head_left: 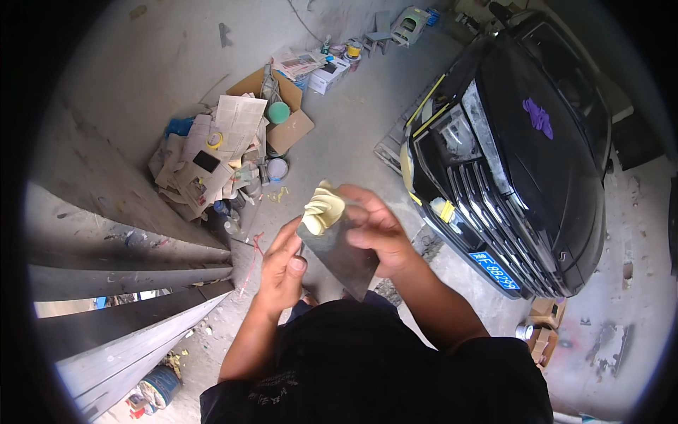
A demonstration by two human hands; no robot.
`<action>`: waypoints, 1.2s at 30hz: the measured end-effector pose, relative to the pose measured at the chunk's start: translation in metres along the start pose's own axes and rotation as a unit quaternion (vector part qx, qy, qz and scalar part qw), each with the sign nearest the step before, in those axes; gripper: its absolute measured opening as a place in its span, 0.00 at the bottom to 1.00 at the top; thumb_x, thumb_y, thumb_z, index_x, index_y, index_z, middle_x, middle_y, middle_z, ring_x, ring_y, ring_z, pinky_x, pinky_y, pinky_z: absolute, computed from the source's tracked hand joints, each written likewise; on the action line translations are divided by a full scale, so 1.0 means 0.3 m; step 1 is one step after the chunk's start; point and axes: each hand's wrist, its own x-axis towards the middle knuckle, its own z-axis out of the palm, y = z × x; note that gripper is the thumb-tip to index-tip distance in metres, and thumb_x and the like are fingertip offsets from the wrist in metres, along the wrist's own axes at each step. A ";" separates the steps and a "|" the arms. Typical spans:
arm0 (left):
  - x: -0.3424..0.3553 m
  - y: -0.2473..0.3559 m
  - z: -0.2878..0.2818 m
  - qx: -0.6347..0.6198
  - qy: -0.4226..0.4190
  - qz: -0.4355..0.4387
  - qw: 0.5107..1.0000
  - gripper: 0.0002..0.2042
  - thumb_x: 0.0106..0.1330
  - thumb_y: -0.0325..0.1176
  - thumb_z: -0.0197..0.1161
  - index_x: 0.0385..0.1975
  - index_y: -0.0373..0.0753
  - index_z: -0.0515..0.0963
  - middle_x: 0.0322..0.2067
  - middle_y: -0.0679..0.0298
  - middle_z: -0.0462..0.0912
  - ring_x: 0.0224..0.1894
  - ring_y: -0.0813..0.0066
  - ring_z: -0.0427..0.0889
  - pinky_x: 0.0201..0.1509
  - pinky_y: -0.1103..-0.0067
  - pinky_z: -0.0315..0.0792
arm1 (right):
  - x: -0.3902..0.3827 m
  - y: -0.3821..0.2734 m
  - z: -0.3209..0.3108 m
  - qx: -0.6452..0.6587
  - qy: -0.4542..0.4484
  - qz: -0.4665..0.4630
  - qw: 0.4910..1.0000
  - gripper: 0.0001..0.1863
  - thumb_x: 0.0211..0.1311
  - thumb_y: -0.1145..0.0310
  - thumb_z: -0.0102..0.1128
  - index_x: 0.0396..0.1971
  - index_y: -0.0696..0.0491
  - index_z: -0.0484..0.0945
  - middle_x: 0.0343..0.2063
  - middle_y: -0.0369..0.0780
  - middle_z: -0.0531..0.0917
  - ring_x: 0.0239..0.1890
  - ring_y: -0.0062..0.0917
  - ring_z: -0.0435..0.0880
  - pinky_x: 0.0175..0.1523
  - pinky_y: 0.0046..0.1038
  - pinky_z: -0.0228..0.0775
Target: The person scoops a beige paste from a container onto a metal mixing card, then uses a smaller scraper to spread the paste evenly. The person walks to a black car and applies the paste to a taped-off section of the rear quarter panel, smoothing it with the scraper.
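A dark grey putty plate (344, 258) hangs in front of my body, tilted, with one corner toward me. On its far end sits a thick, folded mound of pale yellow putty (323, 210). My right hand (385, 237) grips the plate's right side, thumb on top, slightly blurred. Along the left edge my left hand (281, 272) is closed, fingers beside the putty and thumb bent nearer me. Whether a thin scraper is also between my fingers cannot be made out.
A black car (522, 141) with masked, sanded front parts stands at right, a purple glove (538, 118) on its hood. Newspapers (205, 159), a cardboard box (289, 131) and cans pile up by the left wall. Metal panels (134, 275) lean near left.
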 end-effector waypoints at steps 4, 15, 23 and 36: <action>-0.035 -0.060 -0.121 -0.339 -0.037 -0.224 0.913 0.34 0.68 0.56 0.51 0.60 0.30 0.65 0.55 0.48 0.73 0.50 0.55 0.78 0.47 0.66 0.77 | -0.025 -0.111 0.012 -0.165 -0.082 -0.161 0.970 0.35 0.57 0.86 0.55 0.65 0.55 0.56 0.52 0.49 0.77 0.53 0.31 0.78 0.57 0.34 0.70; -0.137 -0.067 -0.131 -0.678 -0.135 -0.263 0.673 0.38 0.64 0.58 0.54 0.68 0.42 0.53 0.58 0.48 0.69 0.45 0.38 0.79 0.34 0.52 0.79 | -0.011 -0.084 0.168 -0.542 -0.215 -0.159 0.797 0.31 0.44 0.84 0.56 0.55 0.51 0.75 0.51 0.41 0.78 0.57 0.34 0.75 0.60 0.33 0.68; -0.148 -0.046 -0.065 -0.671 -0.109 -0.230 0.697 0.37 0.67 0.61 0.48 0.66 0.38 0.56 0.60 0.48 0.67 0.53 0.46 0.76 0.48 0.60 0.77 | -0.040 -0.111 0.056 -0.672 -0.021 -0.117 0.731 0.31 0.51 0.85 0.57 0.59 0.57 0.67 0.53 0.44 0.79 0.57 0.30 0.77 0.61 0.29 0.67; -0.128 0.002 0.226 -0.216 0.115 -0.065 0.967 0.32 0.74 0.53 0.41 0.67 0.31 0.55 0.58 0.58 0.68 0.57 0.71 0.70 0.62 0.71 0.66 | -0.175 -0.112 0.161 -0.665 -0.012 -0.157 0.730 0.28 0.54 0.81 0.56 0.58 0.59 0.66 0.51 0.46 0.80 0.56 0.33 0.78 0.60 0.29 0.68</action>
